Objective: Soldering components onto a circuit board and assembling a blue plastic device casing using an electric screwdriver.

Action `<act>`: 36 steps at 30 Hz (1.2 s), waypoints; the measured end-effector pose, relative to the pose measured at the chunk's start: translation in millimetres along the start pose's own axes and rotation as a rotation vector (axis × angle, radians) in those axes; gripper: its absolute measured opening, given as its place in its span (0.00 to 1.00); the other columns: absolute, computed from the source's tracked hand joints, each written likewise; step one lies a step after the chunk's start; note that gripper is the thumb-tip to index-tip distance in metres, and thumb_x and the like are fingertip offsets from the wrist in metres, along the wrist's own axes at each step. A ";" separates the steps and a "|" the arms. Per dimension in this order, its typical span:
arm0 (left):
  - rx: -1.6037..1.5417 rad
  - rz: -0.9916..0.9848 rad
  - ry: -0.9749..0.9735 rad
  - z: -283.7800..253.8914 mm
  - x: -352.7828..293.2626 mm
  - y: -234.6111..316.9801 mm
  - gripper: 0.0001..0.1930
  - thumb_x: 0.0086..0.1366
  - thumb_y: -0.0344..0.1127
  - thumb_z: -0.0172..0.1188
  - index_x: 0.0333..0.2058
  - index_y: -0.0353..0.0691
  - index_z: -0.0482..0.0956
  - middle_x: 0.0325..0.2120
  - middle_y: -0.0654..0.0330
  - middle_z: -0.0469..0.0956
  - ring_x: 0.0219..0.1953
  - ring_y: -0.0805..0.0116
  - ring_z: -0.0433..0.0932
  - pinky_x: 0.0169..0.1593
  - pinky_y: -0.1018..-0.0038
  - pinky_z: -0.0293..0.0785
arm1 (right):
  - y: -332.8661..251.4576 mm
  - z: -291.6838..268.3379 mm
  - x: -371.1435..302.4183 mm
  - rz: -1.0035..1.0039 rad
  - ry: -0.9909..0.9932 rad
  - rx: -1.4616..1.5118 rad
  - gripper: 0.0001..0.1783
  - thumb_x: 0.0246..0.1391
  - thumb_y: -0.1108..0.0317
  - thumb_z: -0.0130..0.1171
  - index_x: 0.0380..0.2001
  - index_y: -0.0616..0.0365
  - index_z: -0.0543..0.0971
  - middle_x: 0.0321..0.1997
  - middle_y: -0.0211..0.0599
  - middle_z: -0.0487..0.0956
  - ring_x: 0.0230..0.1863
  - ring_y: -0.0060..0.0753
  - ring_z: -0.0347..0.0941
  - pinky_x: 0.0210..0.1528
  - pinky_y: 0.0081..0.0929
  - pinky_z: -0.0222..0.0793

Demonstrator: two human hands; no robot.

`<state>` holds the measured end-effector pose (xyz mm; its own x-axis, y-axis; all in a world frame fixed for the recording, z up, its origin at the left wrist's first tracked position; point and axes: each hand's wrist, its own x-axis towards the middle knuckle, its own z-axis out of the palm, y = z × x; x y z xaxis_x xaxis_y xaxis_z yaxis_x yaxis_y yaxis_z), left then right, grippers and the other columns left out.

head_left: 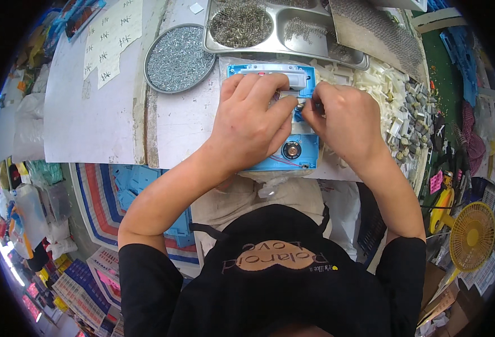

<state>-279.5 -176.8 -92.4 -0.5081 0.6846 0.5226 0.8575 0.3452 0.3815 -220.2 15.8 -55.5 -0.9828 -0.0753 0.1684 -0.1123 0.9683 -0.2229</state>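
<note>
right hand at the blue casing, right edge; left hand across its left; can't tell either grip; long axis runs bodyward

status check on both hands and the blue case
Left hand over the blue case, right hand at its right edge. Both grips unclear. Case open, speaker showing; hands hide part of its middle.

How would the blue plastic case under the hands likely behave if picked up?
The blue case would probably feel stiff, since its moulded edges look straight and firm. Being flat and boxy, it seems likelier to slide than roll if pushed. The thin red wire near the round speaker lies exposed, so that part may be fragile.
</note>
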 end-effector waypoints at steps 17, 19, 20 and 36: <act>0.051 0.001 -0.103 2.2 -0.1 1.0 0.16 0.54 0.38 0.66 0.42 0.48 0.87 0.57 0.59 0.73 0.59 0.55 0.68 0.67 0.48 0.50 | -11.1 -4.6 9.1 -0.046 -0.218 -0.156 0.09 0.51 0.66 0.63 0.27 0.62 0.80 0.26 0.53 0.82 0.29 0.52 0.82 0.33 0.47 0.78; 0.028 -0.010 -0.092 1.5 -0.9 2.6 0.15 0.54 0.38 0.66 0.42 0.47 0.87 0.57 0.59 0.73 0.61 0.54 0.67 0.68 0.46 0.49 | 13.9 -5.1 14.7 -0.058 -0.178 0.111 0.09 0.54 0.67 0.65 0.25 0.62 0.80 0.22 0.44 0.81 0.23 0.39 0.80 0.27 0.36 0.75; 0.018 -0.013 -0.087 2.5 -1.4 3.0 0.15 0.54 0.38 0.66 0.42 0.47 0.87 0.57 0.58 0.73 0.61 0.54 0.67 0.69 0.46 0.48 | 22.3 -7.7 15.3 0.135 -0.281 0.336 0.10 0.55 0.67 0.66 0.24 0.62 0.80 0.22 0.41 0.80 0.22 0.34 0.78 0.26 0.32 0.73; -0.165 0.053 -0.056 2.5 25.7 -23.3 0.10 0.52 0.31 0.70 0.33 0.42 0.81 0.46 0.56 0.77 0.45 0.52 0.73 0.48 0.61 0.72 | 28.2 18.9 -8.9 0.527 -0.247 0.903 0.12 0.54 0.65 0.67 0.25 0.64 0.80 0.20 0.34 0.79 0.22 0.22 0.74 0.27 0.25 0.69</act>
<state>-312.4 -165.6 -89.8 -0.4528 0.7356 0.5039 0.8560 0.2004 0.4766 -217.4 39.3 -81.4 -0.9300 0.1571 -0.3323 0.3674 0.3664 -0.8549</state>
